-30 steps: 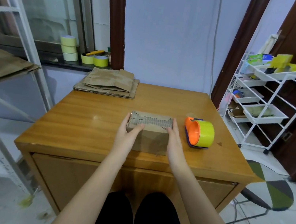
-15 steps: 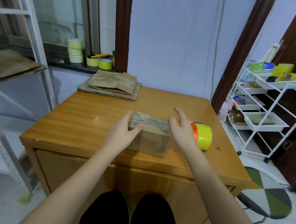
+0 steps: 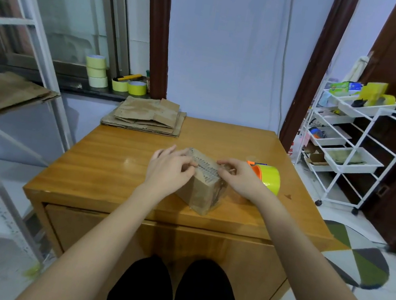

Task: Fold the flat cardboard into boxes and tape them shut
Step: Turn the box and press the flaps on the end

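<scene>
On table [image 3: 101, 169]: both hands w/ box [image 3: 202, 191]

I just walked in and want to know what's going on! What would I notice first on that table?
Right in the middle, the left hand and right hand are on a small cardboard box near the front of the wooden table. Just right of it sits a bright yellow and orange tape dispenser, and flat cardboard is stacked at the far left corner.

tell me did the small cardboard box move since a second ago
Yes. The small cardboard box has turned on the table: it sat square to the front edge, and now one corner points at that edge.
</scene>
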